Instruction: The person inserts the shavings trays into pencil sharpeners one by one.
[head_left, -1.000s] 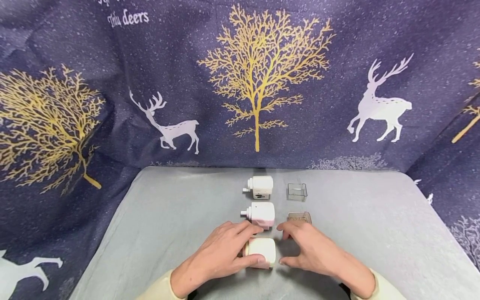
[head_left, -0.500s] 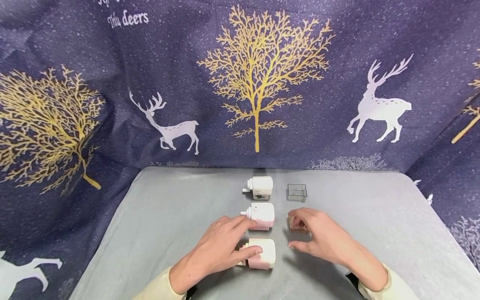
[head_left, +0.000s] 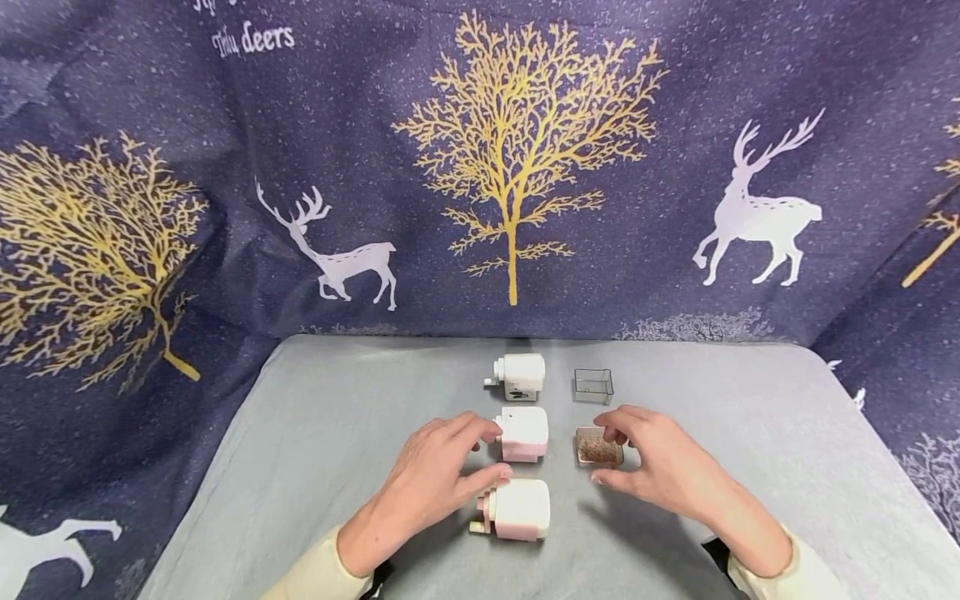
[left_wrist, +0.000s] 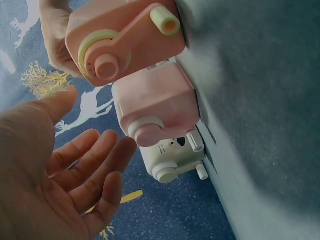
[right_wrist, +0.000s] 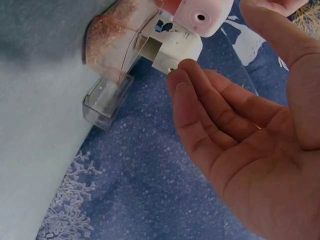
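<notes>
Three hand-crank pencil sharpeners stand in a column in the head view: a pink one with a cream top (head_left: 522, 504) in front, a pink-and-white one (head_left: 523, 433) in the middle, a white one (head_left: 523, 375) behind. My left hand (head_left: 431, 475) hovers at the left of the front two, fingers loosely bent, holding nothing; the left wrist view shows their cranks beside its fingertips. At the right, a clear drawer of pencil shavings (head_left: 597, 448) lies on the table. My right hand (head_left: 663, 462) is over its right side, fingers gently curved, gripping nothing.
Behind the shavings drawer sits a second clear drawer (head_left: 593, 390) with no shavings visible in it. The grey table (head_left: 360, 400) ends at a dark blue cloth (head_left: 435, 208) printed with deer and golden trees.
My left hand has come off the front sharpener and moved back and left, uncovering its crank. My right hand has shifted right, touching over the shavings drawer, then drawing off it.
</notes>
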